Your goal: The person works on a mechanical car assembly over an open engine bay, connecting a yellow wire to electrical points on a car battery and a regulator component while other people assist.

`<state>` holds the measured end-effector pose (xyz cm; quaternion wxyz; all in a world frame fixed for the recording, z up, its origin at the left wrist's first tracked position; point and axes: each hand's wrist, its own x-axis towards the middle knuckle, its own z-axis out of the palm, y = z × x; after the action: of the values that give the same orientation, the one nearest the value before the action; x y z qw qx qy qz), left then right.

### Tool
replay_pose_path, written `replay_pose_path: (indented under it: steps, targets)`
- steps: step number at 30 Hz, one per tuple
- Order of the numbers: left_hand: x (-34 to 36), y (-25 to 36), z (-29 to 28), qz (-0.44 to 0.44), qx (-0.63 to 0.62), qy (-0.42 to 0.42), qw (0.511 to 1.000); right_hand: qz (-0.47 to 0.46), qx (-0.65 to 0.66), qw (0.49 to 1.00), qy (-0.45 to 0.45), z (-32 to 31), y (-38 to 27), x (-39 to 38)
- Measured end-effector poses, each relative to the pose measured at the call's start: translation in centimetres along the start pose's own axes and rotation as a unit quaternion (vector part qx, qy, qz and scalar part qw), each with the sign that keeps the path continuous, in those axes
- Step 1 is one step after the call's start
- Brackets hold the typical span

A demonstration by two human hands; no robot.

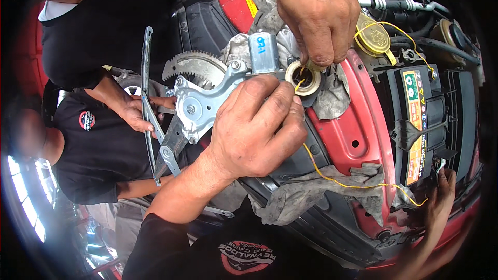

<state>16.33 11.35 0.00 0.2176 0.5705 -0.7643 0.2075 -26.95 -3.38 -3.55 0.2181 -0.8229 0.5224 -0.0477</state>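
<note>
Yellow wire (358,185) is pinched in my left hand (259,127) at a round cream-rimmed opening (309,87), beside a silver motor (263,52) on a car window regulator (193,101). The wire droops across the red panel toward my right hand (445,189). That hand, partly shaded at the picture's edge, is closed by a shiny metal piece at the lower end of the car battery (434,119); what its fingers hold is unclear. A co-worker's hand (319,21) reaches from above, pinching at the same opening. Another yellow wire runs from near it to the battery's upper terminal.
Grey rags (306,192) lie on the red body panel (337,135). Beyond the panel stand a yellowish cap (373,39) and engine hoses. Another co-worker's hand (140,114) grips the regulator's metal arm (147,72) at the left. More people in black shirts stand there.
</note>
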Motion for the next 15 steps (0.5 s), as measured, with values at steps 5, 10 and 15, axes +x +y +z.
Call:
replay_pose_path:
  steps: [5,10,15]
  targets:
    - [0.3,-0.1,0.0,0.005,-0.004,0.001,1.0,0.011,0.018,1.0,-0.001,0.1,-0.3,0.1]
    - [-0.4,0.8,-1.4,-0.025,-0.013,-0.029,0.999,-0.005,-0.01,1.0,-0.019,-0.1,0.0,0.2]
    - [-2.1,4.6,-3.5,-0.029,-0.045,0.106,0.993,-0.038,-0.019,0.999,-0.002,-0.1,1.5,-0.1]
